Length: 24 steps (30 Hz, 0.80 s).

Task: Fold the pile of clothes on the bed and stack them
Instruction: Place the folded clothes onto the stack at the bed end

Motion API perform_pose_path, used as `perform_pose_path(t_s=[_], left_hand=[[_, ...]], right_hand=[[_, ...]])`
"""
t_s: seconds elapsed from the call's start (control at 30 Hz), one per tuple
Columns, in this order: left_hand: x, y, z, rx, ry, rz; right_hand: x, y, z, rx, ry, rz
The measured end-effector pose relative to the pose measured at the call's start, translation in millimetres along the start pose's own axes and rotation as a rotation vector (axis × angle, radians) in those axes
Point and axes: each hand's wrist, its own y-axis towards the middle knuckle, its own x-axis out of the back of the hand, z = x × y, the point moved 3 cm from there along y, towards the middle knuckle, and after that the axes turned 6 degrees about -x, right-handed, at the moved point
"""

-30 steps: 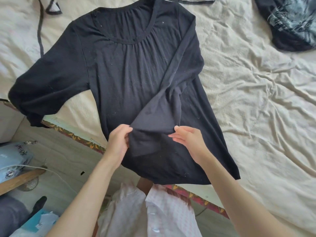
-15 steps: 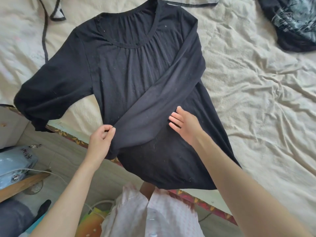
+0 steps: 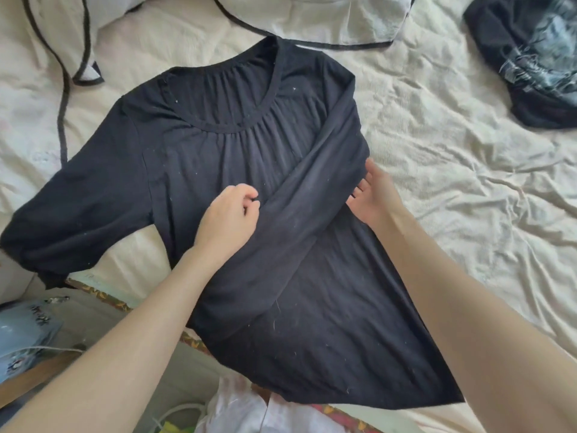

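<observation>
A black long-sleeved top (image 3: 218, 157) lies spread on the cream bed sheet (image 3: 452, 189), neckline away from me. Its right sleeve (image 3: 299, 207) is folded diagonally across the body, and the other sleeve (image 3: 78, 207) stretches out to the left, reaching the bed's edge. My left hand (image 3: 229, 217) rests on the body of the top with curled fingers, pinching the upper edge of the folded sleeve. Over at the top's right side edge is my right hand (image 3: 373, 195), fingers straight, touching the fabric where the sleeve bends.
A white garment with black trim (image 3: 312, 17) lies just beyond the neckline. A dark printed garment (image 3: 527, 57) sits at the far right. The bed's patterned edge (image 3: 103, 296) runs along the lower left, with floor and a blue bag (image 3: 22, 332) below.
My left hand let go of the cuff and moved up to the sleeve's middle. My right hand slid from the sleeve to the top's right edge. The sleeve now lies flatter across the body.
</observation>
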Motion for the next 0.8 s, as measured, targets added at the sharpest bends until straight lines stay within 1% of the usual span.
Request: perform_pose_path(t_s=[0.07, 0.13, 0.23, 0.33, 0.43, 0.5, 0.6, 0.67, 0.73, 0.8], left_hand=[[-9, 41, -28, -0.089, -0.033, 0.034], [-15, 82, -56, -0.132, -0.080, 0.040], [-23, 136, -91, -0.114, -0.192, 0.031], [-36, 173, -116, -0.072, -0.230, 0.049], [-46, 191, -129, -0.013, -0.219, 0.064], [-50, 198, -134, 0.013, -0.164, 0.087], [-44, 205, -136, 0.034, -0.146, 0.073], [-33, 207, -124, 0.107, -0.263, 0.050], [-20, 202, -103, 0.202, -0.398, 0.032], [-7, 191, -79, 0.290, -0.396, 0.027]], right_hand=[[-4, 8, 15, -0.032, 0.097, 0.002], [-5, 15, 26, -0.079, 0.186, -0.010], [-5, 23, 35, -0.194, 0.292, -0.007], [-4, 26, 41, -0.261, 0.319, 0.051], [0, 27, 44, -0.218, 0.256, 0.104], [5, 27, 46, -0.142, 0.218, 0.078], [12, 28, 49, -0.059, 0.248, 0.073], [12, 24, 49, -0.013, 0.269, 0.089], [8, 18, 45, 0.017, 0.241, 0.115], [2, 14, 32, 0.005, 0.155, 0.103]])
